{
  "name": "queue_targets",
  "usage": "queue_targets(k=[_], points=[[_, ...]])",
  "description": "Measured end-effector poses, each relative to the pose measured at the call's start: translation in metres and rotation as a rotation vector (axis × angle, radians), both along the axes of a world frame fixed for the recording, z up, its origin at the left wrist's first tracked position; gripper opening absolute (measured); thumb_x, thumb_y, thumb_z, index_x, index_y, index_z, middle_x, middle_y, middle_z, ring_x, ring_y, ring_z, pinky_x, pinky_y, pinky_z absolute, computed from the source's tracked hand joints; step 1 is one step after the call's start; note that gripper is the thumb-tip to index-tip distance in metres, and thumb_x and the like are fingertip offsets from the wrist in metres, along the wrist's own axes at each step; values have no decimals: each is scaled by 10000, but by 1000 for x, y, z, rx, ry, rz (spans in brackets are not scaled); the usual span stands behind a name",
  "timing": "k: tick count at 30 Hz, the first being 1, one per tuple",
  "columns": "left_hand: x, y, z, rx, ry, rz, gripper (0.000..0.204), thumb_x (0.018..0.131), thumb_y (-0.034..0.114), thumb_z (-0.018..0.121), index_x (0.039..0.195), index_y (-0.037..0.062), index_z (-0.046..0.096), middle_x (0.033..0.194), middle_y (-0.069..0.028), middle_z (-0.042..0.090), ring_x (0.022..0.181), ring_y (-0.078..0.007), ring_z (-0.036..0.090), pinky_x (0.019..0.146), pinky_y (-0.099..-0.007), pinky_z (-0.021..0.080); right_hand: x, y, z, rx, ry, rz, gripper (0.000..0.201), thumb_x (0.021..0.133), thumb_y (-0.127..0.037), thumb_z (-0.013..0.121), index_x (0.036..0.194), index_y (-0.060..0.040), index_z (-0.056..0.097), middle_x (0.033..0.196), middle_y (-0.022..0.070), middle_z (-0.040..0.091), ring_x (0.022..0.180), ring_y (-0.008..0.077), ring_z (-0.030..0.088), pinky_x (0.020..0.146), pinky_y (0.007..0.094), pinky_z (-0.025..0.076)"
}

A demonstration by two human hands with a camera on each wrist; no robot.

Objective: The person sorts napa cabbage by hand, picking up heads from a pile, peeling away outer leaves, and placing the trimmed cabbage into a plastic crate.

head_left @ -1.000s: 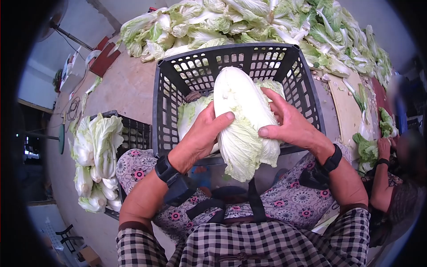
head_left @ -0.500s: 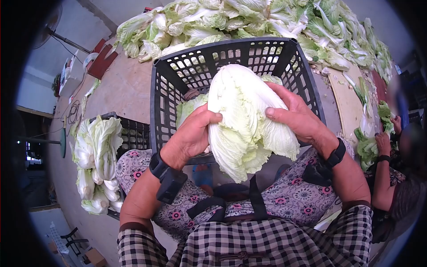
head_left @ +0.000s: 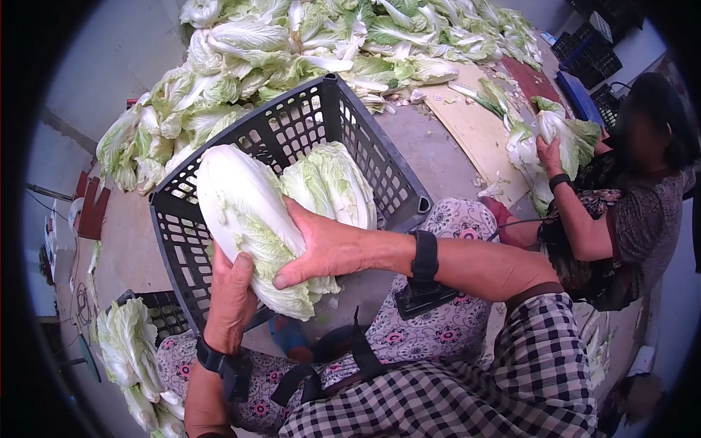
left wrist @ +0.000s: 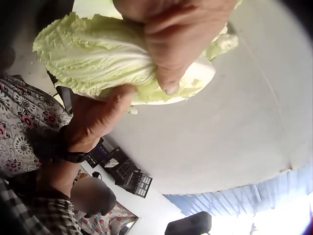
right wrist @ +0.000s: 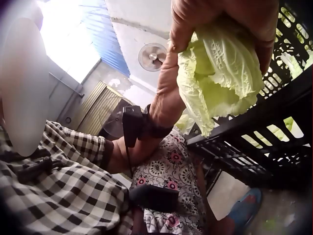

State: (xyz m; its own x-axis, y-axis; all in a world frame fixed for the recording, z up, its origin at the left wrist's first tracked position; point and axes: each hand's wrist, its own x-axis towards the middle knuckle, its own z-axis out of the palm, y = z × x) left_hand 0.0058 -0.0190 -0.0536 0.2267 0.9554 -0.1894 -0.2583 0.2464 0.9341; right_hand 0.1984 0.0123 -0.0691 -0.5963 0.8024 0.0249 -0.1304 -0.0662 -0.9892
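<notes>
While both my hands hold the cabbage (head_left: 248,219) over the near edge of the black crate (head_left: 380,168), I judge I'm midway through loading it. My left hand (head_left: 232,292) cups it from below, fingers curled round the leafy end; my right hand (head_left: 328,248) grips its side. Another cabbage (head_left: 332,182) already lies inside. Next calls for lowering this one beside it, clear of the rim.
</notes>
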Motion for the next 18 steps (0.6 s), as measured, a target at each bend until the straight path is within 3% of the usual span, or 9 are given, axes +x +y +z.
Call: queue_targets(k=[3,9,12,13,18], points=[[3,-1,-5,76,166,-27,955,765,488,718,1420,31,194,1354,-123,394,1242,-227,415,1028,-361,351,0,-4,7,3,-49,-117,880,647,-165,729,1367,36,264,1225,161,504,1135,225,495,995,330,386],[14,9,12,258,83,19,962,762,538,692,1420,23,214,1351,-132,402,1245,-233,421,988,-357,393,19,9,30,-42,80,-209,725,681,-55,715,1317,12,374,1191,107,548,1103,186,522,977,314,406],[5,6,23,110,259,-60,869,790,476,682,1402,14,272,1344,-140,417,1212,-221,457,908,-334,454,39,20,45,-48,277,-295,691,714,-29,709,1318,12,377,1213,105,541,1098,170,531,952,319,438],[-2,7,16,110,227,-78,720,822,370,663,1360,10,349,1299,-142,472,1129,-198,522,830,-302,490,49,25,52,-57,336,-319,673,725,-26,707,1315,12,384,1205,107,550,1072,169,550,931,320,458],[-12,10,11,73,255,-75,576,848,350,657,1267,13,448,1191,-122,552,1010,-180,582,787,-286,513,120,50,67,-59,513,-394,454,800,-25,634,1219,38,472,1090,139,618,955,238,639,842,366,547]])
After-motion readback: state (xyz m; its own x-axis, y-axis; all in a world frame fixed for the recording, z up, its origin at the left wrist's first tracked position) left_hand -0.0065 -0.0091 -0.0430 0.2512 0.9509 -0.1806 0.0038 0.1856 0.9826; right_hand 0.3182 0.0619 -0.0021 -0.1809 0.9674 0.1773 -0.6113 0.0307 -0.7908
